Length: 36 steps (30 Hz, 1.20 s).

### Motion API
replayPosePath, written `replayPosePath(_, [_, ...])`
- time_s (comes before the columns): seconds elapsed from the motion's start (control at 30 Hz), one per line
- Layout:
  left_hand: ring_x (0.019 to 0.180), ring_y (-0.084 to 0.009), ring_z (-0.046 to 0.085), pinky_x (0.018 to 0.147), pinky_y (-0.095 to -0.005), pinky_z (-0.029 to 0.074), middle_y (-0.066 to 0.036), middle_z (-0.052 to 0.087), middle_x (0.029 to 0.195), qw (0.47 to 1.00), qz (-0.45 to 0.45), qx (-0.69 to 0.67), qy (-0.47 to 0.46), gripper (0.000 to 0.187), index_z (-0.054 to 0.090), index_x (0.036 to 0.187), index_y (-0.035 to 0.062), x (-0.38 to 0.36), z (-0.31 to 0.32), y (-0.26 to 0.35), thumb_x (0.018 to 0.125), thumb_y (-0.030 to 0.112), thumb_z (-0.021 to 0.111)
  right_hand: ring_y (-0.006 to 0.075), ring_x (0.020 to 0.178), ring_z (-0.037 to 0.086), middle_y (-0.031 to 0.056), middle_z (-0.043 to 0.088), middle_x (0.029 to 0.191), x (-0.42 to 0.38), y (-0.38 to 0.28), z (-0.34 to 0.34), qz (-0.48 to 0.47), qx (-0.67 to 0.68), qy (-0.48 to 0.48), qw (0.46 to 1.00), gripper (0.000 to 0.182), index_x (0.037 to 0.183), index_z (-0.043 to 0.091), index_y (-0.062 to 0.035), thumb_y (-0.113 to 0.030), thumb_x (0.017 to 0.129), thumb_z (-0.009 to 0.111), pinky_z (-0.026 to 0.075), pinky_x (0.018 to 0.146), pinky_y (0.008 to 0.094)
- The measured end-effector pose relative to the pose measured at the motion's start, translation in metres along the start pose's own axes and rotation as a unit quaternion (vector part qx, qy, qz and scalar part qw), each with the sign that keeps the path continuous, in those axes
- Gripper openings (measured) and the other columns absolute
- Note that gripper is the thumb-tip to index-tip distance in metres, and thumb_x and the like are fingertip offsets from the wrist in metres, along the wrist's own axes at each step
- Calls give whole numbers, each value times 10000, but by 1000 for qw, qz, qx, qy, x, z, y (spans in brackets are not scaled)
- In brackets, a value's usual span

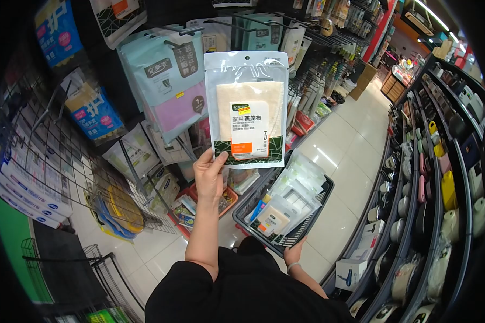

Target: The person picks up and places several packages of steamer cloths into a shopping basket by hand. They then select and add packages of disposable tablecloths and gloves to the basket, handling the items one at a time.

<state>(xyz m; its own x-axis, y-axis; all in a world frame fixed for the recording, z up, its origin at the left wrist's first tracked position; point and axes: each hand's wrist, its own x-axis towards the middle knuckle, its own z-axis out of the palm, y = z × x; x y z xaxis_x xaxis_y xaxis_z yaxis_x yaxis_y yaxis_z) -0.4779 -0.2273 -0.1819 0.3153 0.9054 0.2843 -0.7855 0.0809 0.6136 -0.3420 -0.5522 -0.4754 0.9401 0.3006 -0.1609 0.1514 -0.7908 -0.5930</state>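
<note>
My left hand (208, 171) is raised and pinches the lower left corner of a clear-edged packet of steamer cloth (250, 118). The packet hangs upright, its label facing me and cream cloth showing through the plastic. Lower and to the right, my right hand (295, 253) grips the near end of a dark shopping basket (327, 189). Inside the basket lie several flat plastic packets (299, 188), with a similar orange-labelled packet (273, 219) nearest me. Part of the right hand's fingers is hidden by the basket rim.
Hooks ahead carry light-blue glove packets (170, 72) and blue-labelled packs (96, 116). A wire rack (99, 183) stands left, with an orange bin (230, 200) low down near the basket. Shelves of pans and kitchenware (409, 199) line the right side, across a tiled aisle (337, 142).
</note>
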Motion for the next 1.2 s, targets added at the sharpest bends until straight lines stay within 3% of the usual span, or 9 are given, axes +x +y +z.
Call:
replayPosePath(0.17, [849,-119,635,791,-263,494,-85,683,964,1000,-3,4,0,186,661,1005,-4,1,-2,1,827,-37,617,409,1086,509,256,449,1237,1,1,0,4,-4,-3,1000,999,1457,-71,-103,-4,709,583,423,935,438])
replayPosePath(0.37, [824,-116,634,786,-243,494,-107,681,948,1000,12,23,1,221,642,1040,-49,3,-5,3,820,-26,637,415,1080,508,262,449,1225,2,1,1,11,-11,-6,1000,980,1459,-66,-110,-6,714,563,425,925,444])
replayPosePath(1.0, [814,-119,626,780,-264,488,-87,682,948,995,30,100,-1,164,670,992,-32,-3,-14,1,833,-16,629,409,1106,495,267,439,1249,2,5,4,6,7,-9,1000,971,1455,-60,-75,-3,719,569,417,941,422])
replayPosePath(1.07, [807,-152,632,743,-274,483,-116,691,923,906,177,384,16,216,689,968,-7,-8,-7,5,763,-55,640,409,1110,493,270,435,1256,4,3,4,2,9,-7,1000,972,1454,-61,-70,-2,719,571,415,944,418])
replayPosePath(1.1, [807,-152,632,743,-274,483,-116,691,923,906,177,384,16,216,689,968,-7,-6,-5,9,763,-55,640,409,1114,491,274,432,1260,4,4,4,1,8,-8,1000,972,1454,-62,-66,-1,718,571,413,945,418])
replayPosePath(1.17, [835,-229,637,739,-312,480,-143,681,927,719,428,542,-77,280,694,946,5,-1,0,18,674,-45,646,409,1118,489,278,429,1265,3,5,3,3,5,-13,1000,972,1453,-63,-61,0,718,571,412,946,418])
replayPosePath(1.2, [863,-282,628,730,-343,471,-143,676,936,705,452,542,-73,310,699,940,17,-2,1,18,636,4,637,410,1121,487,282,423,1272,3,6,4,-4,16,-11,1000,973,1453,-63,-60,1,717,570,410,948,416])
